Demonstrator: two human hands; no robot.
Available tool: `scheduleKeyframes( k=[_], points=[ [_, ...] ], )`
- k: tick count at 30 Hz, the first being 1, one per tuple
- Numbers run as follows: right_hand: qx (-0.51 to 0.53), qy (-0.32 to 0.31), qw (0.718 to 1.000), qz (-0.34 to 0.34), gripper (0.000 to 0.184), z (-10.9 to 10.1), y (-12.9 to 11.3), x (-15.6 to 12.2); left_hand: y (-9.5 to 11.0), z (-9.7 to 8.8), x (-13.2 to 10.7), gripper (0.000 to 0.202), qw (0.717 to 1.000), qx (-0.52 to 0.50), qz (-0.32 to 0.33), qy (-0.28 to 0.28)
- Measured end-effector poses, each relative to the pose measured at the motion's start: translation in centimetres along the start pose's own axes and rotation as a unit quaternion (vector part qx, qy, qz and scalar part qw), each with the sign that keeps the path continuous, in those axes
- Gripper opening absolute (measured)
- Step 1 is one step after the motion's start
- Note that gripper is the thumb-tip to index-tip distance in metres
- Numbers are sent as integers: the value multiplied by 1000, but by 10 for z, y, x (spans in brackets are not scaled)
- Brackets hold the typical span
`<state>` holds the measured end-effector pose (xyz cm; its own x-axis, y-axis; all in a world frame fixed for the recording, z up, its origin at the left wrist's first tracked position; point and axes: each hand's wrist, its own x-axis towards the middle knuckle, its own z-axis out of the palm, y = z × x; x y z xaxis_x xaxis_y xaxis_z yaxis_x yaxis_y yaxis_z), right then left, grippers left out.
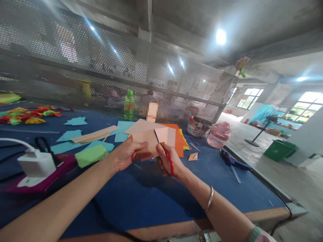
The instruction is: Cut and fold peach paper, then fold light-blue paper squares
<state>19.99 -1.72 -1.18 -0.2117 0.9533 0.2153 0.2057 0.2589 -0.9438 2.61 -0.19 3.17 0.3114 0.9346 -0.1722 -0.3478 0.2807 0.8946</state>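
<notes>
My left hand [131, 151] pinches a sheet of peach paper [145, 139] by its left edge and holds it above the table. In my right hand [168, 161] is a pair of scissors [171, 163] with red handles, the fingers closed round the grips. A dark blade lies against the right part of the peach sheet. Behind it are stacked pale pink paper [171, 134] and orange paper [179, 150]. Right of my right hand, a small folded peach piece [193, 157] rests on the blue tabletop [151, 198].
Blue paper pieces [123, 129] and a light green piece [91, 155] lie to the left, near a purple power strip [37, 183]. A green bottle [129, 106] stands behind. To the right are a round basket [199, 127], a pink bottle [219, 135] and a blue glue gun [234, 163].
</notes>
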Motion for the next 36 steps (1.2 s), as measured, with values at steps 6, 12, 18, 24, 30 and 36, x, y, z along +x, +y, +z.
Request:
scheduleKeyframes(
  k=[6,12,18,24,30,36],
  points=[
    [-62,-5,998,10,63,-7,-1,3,-4,1,-1,25,1000,20,-13,-15],
    [-96,23,995,-23,65,-8,-5,5,-8,1,-2,23,1000,25,-15,-10],
    [-70,14,997,-6,62,-5,-4,3,-8,1,-2,25,999,26,-18,-6],
    [-77,42,996,9,61,-4,-7,4,-10,2,1,27,1000,14,-19,-12],
    [4,14,999,37,58,-9,-12,8,2,-6,7,21,999,-10,-1,36],
    [5,-25,998,51,53,-19,-9,12,20,-23,13,14,993,-42,21,112]
  ],
)
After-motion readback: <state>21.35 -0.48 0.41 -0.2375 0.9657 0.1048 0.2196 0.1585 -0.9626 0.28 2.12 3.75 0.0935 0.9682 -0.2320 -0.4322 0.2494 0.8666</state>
